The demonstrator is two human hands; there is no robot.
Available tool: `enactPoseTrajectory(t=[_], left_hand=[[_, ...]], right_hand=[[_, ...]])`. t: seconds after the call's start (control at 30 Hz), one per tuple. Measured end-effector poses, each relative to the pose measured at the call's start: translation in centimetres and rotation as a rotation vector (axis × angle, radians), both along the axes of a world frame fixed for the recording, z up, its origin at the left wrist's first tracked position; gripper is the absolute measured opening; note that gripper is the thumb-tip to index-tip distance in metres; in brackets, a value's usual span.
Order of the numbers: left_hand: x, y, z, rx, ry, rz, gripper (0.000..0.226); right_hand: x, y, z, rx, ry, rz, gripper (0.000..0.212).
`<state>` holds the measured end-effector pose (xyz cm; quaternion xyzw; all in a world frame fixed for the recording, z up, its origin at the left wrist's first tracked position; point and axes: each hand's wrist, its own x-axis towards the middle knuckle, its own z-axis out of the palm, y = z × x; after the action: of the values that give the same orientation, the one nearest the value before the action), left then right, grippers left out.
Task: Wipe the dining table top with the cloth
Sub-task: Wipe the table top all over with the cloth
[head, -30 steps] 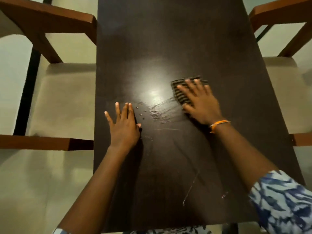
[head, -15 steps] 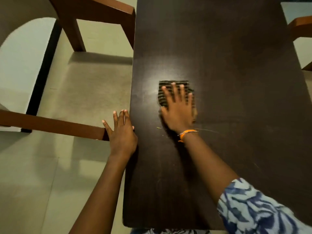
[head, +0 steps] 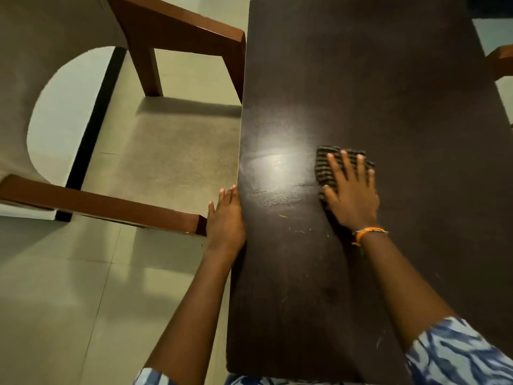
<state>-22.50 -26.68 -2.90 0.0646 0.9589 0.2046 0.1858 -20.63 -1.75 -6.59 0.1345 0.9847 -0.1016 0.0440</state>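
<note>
The dark brown dining table top [head: 388, 87] fills the middle and right of the head view. A small striped brown cloth [head: 323, 165] lies flat on it near the centre. My right hand [head: 351, 194], with an orange wristband, presses palm-down on the cloth with fingers spread. My left hand [head: 225, 220] rests flat against the table's left edge, fingers together and pointing away, holding nothing. A bright reflection and faint smears with small crumbs [head: 297, 231] show on the table between my hands.
A wooden armchair [head: 177, 29] with a beige seat stands at the table's left, its near armrest [head: 111, 208] reaching up to my left hand. Another chair's arm [head: 501, 61] shows at the right edge. Pale tiled floor [head: 55, 301] lies at the lower left.
My left hand has slid from the table top to its left edge. My right hand swept the cloth left, then back to the right. The view has shifted left.
</note>
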Motion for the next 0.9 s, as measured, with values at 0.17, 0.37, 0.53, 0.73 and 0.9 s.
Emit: enactPoseTrajectory(t=[0.17, 0.37, 0.53, 0.73, 0.9], left_hand=[[0.1, 0.3, -0.6, 0.094, 0.009, 0.071, 0.06], [-0.9, 0.2, -0.2, 0.111, 0.13, 0.152, 0.037], [-1.9, 0.3, -0.3, 0.06, 0.12, 0.184, 0.031], [-1.9, 0.0, -0.4, 0.069, 0.138, 0.177, 0.029], [-2.4, -0.2, 0.8, 0.013, 0.112, 0.105, 0.027]], right_hand=[[-1.1, -2.5, -0.2, 0.031, 0.035, -0.12, 0.066], [-7.7, -9.1, -0.7, -0.02, 0.055, 0.22, 0.066], [-14.5, -9.5, -1.1, 0.036, 0.03, 0.396, 0.063], [-20.1, -9.7, -1.0, 0.027, -0.022, 0.454, 0.059], [-16.1, -11.3, -0.4, 0.025, -0.021, 0.502, 0.061]])
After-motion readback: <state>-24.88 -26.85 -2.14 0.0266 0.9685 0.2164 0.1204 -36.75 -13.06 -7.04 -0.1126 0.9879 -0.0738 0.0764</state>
